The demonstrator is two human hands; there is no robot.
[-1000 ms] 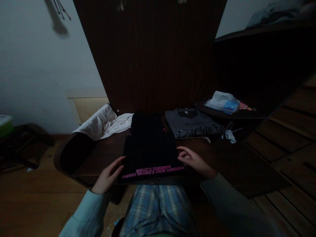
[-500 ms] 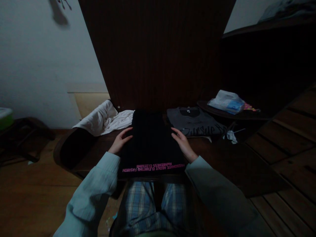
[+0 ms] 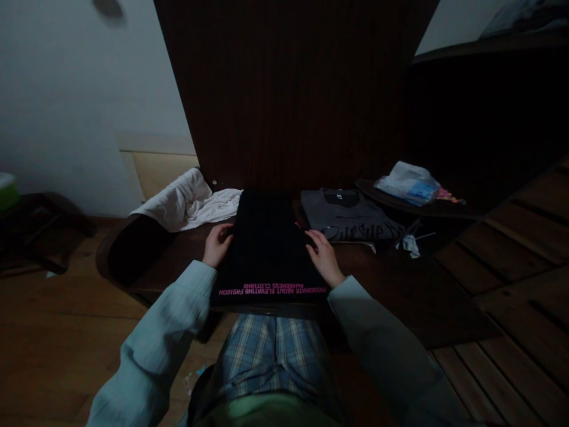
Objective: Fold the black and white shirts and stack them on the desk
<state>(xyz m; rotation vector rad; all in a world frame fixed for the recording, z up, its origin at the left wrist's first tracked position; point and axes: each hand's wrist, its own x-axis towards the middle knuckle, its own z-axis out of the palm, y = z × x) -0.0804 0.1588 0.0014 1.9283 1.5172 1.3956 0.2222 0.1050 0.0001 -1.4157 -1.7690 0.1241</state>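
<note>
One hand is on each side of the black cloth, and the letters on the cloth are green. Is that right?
Not quite: the letters are pink, not green, as the head view shows. The left hand and the right hand are on either side of the black cloth, just as you said.

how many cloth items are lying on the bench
3: white cloth on the left, black garment in the middle, grey shirt on the right. More may be hidden underneath; the picture is dark.
</note>
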